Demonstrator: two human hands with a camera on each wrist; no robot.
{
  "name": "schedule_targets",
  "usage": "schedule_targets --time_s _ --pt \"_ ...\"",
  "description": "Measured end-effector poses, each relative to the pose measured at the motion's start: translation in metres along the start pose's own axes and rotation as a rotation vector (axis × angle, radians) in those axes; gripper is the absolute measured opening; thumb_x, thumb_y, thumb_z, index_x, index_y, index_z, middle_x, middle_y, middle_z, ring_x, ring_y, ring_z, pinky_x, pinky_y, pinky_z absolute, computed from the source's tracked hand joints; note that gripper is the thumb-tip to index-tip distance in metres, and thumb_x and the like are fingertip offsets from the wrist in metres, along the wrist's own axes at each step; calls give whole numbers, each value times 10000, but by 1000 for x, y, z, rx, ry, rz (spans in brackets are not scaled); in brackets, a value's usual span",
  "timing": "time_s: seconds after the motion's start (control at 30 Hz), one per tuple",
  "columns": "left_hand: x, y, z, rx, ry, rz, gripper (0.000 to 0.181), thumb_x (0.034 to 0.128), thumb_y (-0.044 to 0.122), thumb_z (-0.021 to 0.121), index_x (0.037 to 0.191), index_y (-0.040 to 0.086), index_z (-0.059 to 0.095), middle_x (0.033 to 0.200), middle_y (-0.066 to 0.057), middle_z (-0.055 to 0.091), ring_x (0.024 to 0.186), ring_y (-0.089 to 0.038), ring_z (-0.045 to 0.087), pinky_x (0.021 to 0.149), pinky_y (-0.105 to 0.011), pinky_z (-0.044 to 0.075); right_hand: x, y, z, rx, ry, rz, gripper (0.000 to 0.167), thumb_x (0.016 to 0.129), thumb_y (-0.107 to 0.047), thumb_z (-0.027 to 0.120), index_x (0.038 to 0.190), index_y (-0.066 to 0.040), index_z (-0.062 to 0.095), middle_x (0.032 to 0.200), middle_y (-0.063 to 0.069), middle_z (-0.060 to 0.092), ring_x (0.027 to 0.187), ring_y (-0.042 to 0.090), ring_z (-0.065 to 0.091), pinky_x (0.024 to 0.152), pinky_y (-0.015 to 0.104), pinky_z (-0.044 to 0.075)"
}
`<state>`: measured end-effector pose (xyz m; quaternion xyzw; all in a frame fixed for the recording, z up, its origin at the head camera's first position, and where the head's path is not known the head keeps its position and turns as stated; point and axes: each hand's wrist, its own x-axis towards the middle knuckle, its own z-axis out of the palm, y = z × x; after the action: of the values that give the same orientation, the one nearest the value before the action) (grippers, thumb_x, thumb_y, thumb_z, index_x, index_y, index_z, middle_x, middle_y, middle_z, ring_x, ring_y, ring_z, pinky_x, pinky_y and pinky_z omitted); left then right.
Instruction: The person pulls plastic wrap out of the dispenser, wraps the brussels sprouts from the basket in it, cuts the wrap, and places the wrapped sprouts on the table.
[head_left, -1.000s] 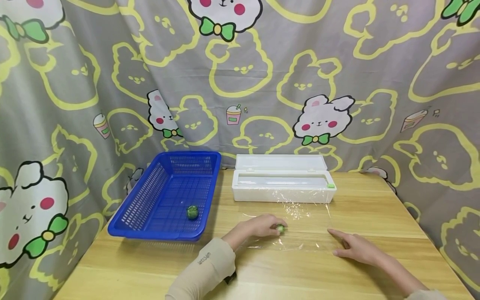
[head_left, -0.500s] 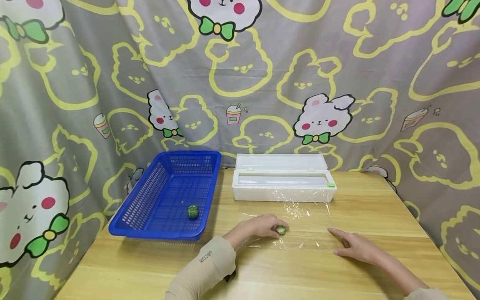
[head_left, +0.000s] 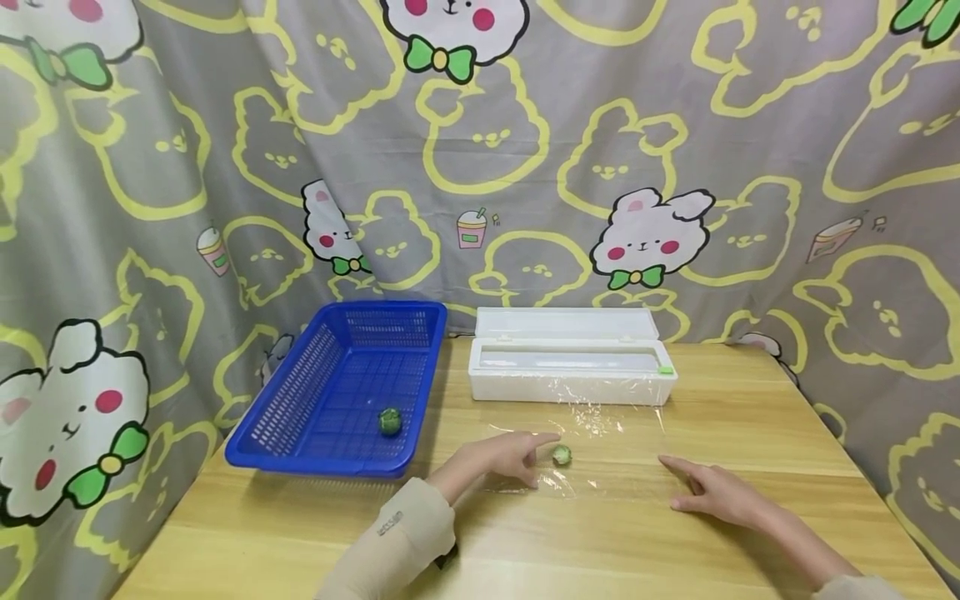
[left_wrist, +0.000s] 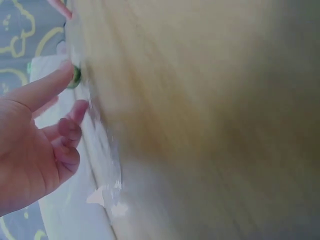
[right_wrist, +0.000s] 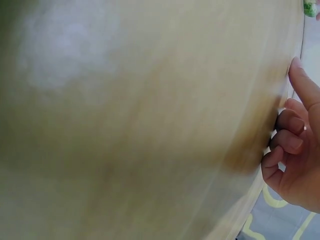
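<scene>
A small green Brussels sprout (head_left: 562, 455) sits on a sheet of clear cling film (head_left: 600, 419) spread on the table. Just left of the sprout is my left hand (head_left: 498, 460), its thumb and index finger spread apart and holding nothing. In the left wrist view the sprout (left_wrist: 76, 77) shows past the thumb. My right hand (head_left: 716, 492) rests at the film's right edge, index finger stretched out to it; the right wrist view shows its other fingers loosely bent with nothing in them. The film runs back to a white dispenser box (head_left: 573, 389).
A blue plastic basket (head_left: 432, 367) stands at the left with another Brussels sprout (head_left: 390, 422) inside. The dispenser's lid (head_left: 566, 323) is raised, and a green slider (head_left: 665, 370) sits at its right end. A dark object (head_left: 447, 557) lies partly hidden under the left sleeve.
My left hand has let go of the sprout and drawn slightly left, its fingers now spread. The sprout stays on the film. My right hand has hardly moved.
</scene>
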<state>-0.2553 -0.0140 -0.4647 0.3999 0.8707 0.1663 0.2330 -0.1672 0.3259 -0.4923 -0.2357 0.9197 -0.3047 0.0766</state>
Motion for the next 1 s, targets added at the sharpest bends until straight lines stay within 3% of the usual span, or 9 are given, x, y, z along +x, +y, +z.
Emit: schedule_targets --time_s 0.1,0.2,0.33,0.43,0.57,0.73,0.87,1.0 --pt "-13 -5 -1 -11 12 -41 866 719 170 758 1431 155 264 848 49 568 775 -43 515 768 -198 441 -2 3 -1 48 6 -30 657 831 -275 646 1291 119 391 589 -132 314 520 -38 258 494 190 290" --pt "-29 -10 -1 10 43 -57 836 714 163 760 1410 134 298 835 44 553 761 -48 501 764 -206 438 -3 7 -5 168 -17 -62 671 853 -189 629 1321 156 294 625 -117 345 540 -35 298 475 204 299" --pt "-52 -18 0 62 100 -62 681 718 162 761 1303 113 415 817 34 541 740 -60 495 723 -208 438 -4 13 -10 350 -76 -101 700 871 -66 583 1371 145 140 669 -71 390 579 -30 346 461 248 320" --pt "-66 -23 2 89 147 -67 524 721 186 762 1170 116 502 826 31 533 734 -61 495 694 -201 434 -4 16 -11 382 -66 -151 691 857 -23 585 1383 113 158 631 -10 383 577 -33 351 451 252 325" --pt "-77 -27 6 114 210 -63 434 716 232 764 1093 125 578 854 36 508 711 -40 473 644 -178 410 -2 17 -7 288 -13 -230 565 832 -33 622 1309 102 350 628 37 382 573 -12 347 456 222 321" --pt "-79 -27 10 193 230 -39 455 699 276 770 1126 196 634 960 55 508 803 -51 477 646 -180 388 -1 16 -1 98 71 -282 314 804 -91 665 1080 49 611 687 -69 391 623 -30 327 491 170 303" --pt "-77 -26 13 303 209 -26 402 716 296 753 1104 248 661 1077 44 536 935 -108 529 697 -222 437 -1 14 5 -38 178 -347 250 753 -97 708 990 -20 694 765 -129 416 659 -43 336 511 130 319" --pt "-74 -24 15 418 221 -10 255 739 257 739 991 267 704 1013 49 570 849 -83 572 638 -192 452 3 14 10 -162 292 -415 218 689 -48 744 901 -95 730 825 -133 422 702 -57 372 540 93 327"
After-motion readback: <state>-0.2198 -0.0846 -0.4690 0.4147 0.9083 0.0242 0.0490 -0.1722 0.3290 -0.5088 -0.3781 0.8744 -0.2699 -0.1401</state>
